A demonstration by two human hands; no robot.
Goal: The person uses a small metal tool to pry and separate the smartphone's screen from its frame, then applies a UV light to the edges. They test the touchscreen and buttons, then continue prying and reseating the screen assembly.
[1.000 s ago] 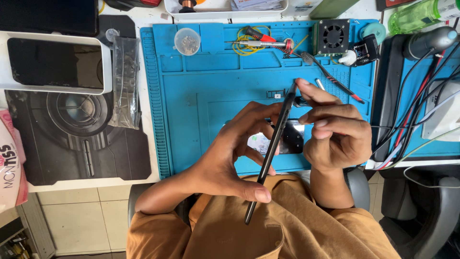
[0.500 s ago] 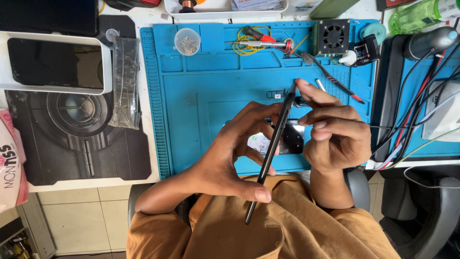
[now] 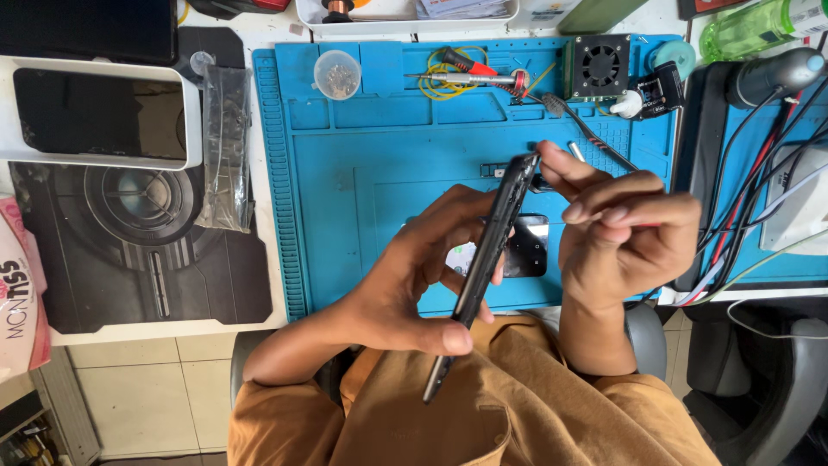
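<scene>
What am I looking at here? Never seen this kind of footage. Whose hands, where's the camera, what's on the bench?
There is no machine here: a person works with two bare hands. The one picture comes from a camera on that person's head, looking down over their lap at a workbench.

The left hand holds a thin dark phone edge-on, thumb low on its near edge. The right hand pinches the phone's top end with its fingertips.

Under the hands lies a blue work mat. On it are a small round clear dish, a screwdriver with coloured wires, a small black fan and a dark flat part just behind the phone. Left of the mat sits a white tray holding a dark screen, on a black mat. Cables run at the right.
</scene>
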